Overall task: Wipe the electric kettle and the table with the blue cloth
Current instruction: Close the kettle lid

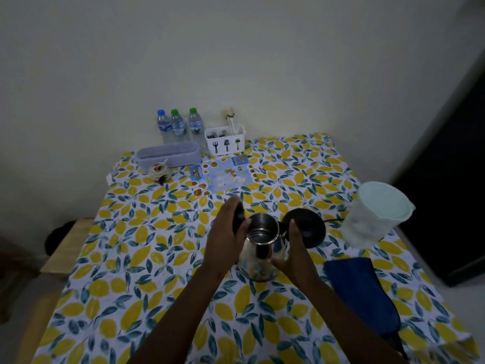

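Fingers (284,261) of both hands clasped round electric kettle (262,248): polished steel, probably slippery, rigid. Blue cloth (362,292) limp near worktop's right edge.

Lemon-print table (157,258), blue cloth (363,292), black base (307,229), bottles (179,126), possibly a leaflet (223,174)

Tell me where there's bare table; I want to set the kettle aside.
Free: the left half, left of the kettle, and the near edge. Crowded: the far edge with the bottles, and the right side around the black base and blue cloth.
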`<state>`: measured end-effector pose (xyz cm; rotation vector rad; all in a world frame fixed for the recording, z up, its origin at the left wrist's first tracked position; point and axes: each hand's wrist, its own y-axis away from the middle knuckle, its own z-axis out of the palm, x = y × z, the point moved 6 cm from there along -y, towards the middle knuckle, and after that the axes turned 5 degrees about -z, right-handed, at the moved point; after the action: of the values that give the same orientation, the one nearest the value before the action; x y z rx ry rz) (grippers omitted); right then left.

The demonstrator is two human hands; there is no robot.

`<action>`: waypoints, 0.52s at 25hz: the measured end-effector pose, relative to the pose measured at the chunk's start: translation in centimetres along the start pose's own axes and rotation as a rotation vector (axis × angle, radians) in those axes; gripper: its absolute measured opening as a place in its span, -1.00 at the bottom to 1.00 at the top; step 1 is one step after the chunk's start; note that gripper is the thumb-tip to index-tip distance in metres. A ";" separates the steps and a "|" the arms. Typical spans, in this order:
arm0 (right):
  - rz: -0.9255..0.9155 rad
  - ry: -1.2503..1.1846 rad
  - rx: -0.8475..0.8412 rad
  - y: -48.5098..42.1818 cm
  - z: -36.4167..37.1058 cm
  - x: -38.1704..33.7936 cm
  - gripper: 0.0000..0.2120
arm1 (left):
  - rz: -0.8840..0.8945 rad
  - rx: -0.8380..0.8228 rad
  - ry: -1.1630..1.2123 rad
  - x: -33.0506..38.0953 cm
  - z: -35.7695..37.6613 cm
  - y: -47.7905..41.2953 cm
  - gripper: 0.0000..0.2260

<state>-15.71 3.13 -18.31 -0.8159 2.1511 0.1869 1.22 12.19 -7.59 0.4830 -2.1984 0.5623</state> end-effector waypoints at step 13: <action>-0.054 -0.009 -0.097 0.2 -1.2 2.1 -0.03 | 0.236 -0.442 -0.604 -0.3 9.6 -1.8 -0.36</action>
<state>-17.57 1.78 -19.08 -0.9258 2.1230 0.2688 -3.55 5.60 -13.02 0.1624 -2.8780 0.0230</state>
